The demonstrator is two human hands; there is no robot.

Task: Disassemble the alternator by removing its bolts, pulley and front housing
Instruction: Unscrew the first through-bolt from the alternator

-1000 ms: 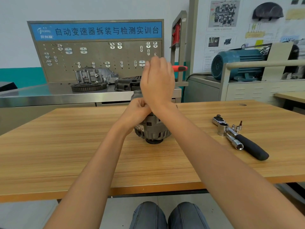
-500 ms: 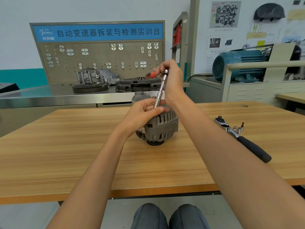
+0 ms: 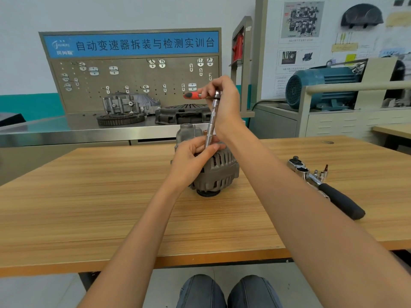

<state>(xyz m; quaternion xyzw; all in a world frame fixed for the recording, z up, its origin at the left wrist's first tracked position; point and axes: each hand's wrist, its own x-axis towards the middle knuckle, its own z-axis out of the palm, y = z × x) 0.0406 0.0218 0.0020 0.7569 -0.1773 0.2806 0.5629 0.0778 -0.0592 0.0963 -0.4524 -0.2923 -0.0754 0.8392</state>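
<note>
A grey finned alternator (image 3: 222, 172) stands pulley-down on the wooden table (image 3: 89, 207). A small ratchet with a red handle (image 3: 192, 95) carries a long silver extension bar (image 3: 210, 124) that runs down into the top of the alternator. My right hand (image 3: 224, 101) grips the ratchet head at the top of the bar. My left hand (image 3: 193, 161) rests on the alternator and pinches the lower end of the bar between thumb and fingers. The bolt under the bar is hidden by my left hand.
A large black-handled ratchet (image 3: 329, 192) lies on the table at the right with loose sockets and bits (image 3: 320, 173) beside it. Behind the table stands a steel bench (image 3: 44, 132) with gearbox parts and a pegboard. A blue motor (image 3: 322, 87) sits at the back right.
The red handle has swung from the right side to the left of my right hand. My right hand shifted from covering the tool to gripping the ratchet head; my left hand stays on the bar.
</note>
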